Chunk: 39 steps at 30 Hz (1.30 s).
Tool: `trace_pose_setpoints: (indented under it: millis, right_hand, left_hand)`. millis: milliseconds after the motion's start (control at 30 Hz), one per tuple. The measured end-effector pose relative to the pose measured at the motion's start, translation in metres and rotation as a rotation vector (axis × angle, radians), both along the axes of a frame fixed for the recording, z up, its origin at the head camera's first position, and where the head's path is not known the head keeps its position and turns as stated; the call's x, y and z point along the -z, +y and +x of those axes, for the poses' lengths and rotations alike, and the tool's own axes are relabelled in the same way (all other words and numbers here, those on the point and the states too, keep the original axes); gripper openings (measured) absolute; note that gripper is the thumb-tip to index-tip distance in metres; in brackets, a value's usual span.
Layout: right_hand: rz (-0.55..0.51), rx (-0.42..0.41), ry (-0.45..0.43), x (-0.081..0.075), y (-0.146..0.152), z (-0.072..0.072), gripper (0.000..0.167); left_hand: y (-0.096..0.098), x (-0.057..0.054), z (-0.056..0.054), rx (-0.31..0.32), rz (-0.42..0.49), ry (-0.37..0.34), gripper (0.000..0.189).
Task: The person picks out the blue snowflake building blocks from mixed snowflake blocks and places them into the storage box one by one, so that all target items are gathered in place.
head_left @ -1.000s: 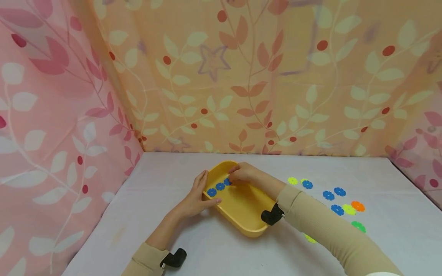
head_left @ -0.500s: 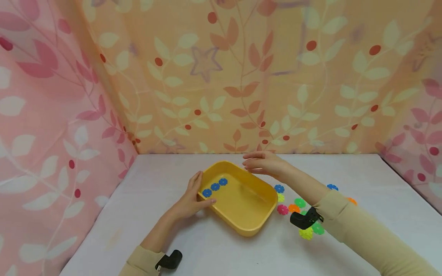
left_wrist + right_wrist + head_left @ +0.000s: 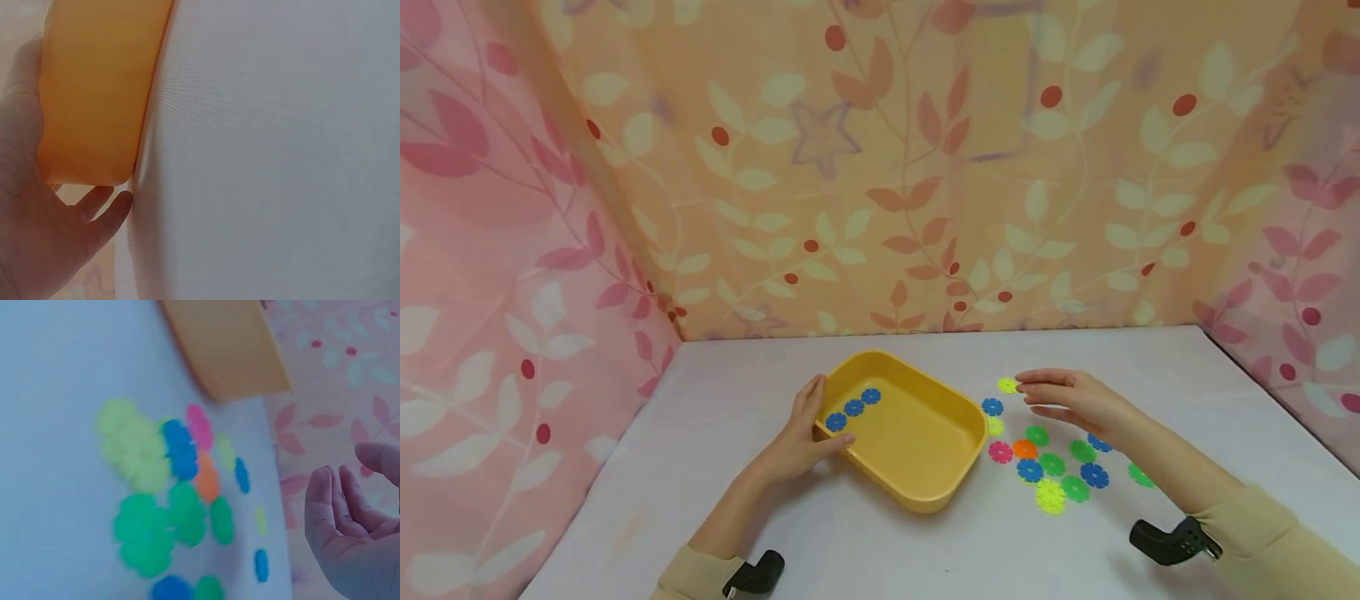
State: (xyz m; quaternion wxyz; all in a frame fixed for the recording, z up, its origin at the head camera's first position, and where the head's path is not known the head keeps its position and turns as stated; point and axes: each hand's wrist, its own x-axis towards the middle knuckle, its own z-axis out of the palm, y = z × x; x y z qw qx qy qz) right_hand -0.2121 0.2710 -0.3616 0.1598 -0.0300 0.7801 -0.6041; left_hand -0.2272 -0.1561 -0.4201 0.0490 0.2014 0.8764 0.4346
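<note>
In the head view a yellow plastic tub (image 3: pixel 917 417) sits at an angle on the table. Three blue flower-shaped discs (image 3: pixel 853 407) lie in a row inside it, near its left end. My left hand (image 3: pixel 793 437) grips that left corner, thumb over the rim and fingers along the outside. The left wrist view shows the tub's outer wall (image 3: pixel 100 100) against this hand. Over the loose discs at the right, my right hand (image 3: pixel 1086 404) hovers with fingers extended, holding nothing. Below it lie green discs (image 3: pixel 1052 464), blue discs (image 3: pixel 1094 476) and a yellow disc (image 3: pixel 1007 385).
Right of the tub, a pink disc (image 3: pixel 1000 452) and an orange disc (image 3: pixel 1025 449) lie among the scattered discs, some overlapping. A white cloth covers the table (image 3: pixel 760 375). Floral curtains (image 3: pixel 880 167) hang behind it and at both sides.
My right hand has left the tub's inside and moved right over the loose discs. The three blue discs stay in their row; the left hand keeps its hold on the tub.
</note>
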Motion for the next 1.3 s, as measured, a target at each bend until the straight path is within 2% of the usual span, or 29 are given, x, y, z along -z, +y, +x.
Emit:
trace_pose_setpoints:
  millis: [133, 233, 300, 400, 633, 767, 1300]
  right_hand:
    - [0.016, -0.003, -0.047, 0.020, 0.012, 0.012, 0.058]
    - [0.066, -0.012, -0.061, 0.031, 0.016, 0.021, 0.055]
    - [0.121, -0.021, -0.053, 0.037, 0.016, 0.027, 0.052]
    - [0.214, -0.062, 0.009, 0.041, 0.015, 0.034, 0.047]
    - [0.439, -0.141, 0.185, 0.046, 0.010, 0.044, 0.036]
    - [0.494, -0.166, 0.255, 0.046, 0.005, 0.047, 0.032]
    - [0.568, -0.094, 0.305, 0.049, -0.004, 0.048, 0.023]
  left_hand:
    - [-0.002, 0.002, -0.001, -0.001, 0.004, 0.003, 0.111]
    - [-0.002, 0.003, -0.002, 0.000, 0.007, 0.002, 0.111]
    - [-0.001, 0.003, -0.002, 0.000, 0.010, -0.001, 0.111]
    - [-0.001, 0.002, -0.001, -0.001, 0.019, -0.005, 0.110]
    - [0.000, 0.000, 0.000, -0.001, 0.025, 0.000, 0.108]
    - [0.000, 0.000, 0.000, -0.001, 0.027, -0.003, 0.108]
    - [-0.001, 0.001, -0.001, -0.009, 0.013, -0.004, 0.110]
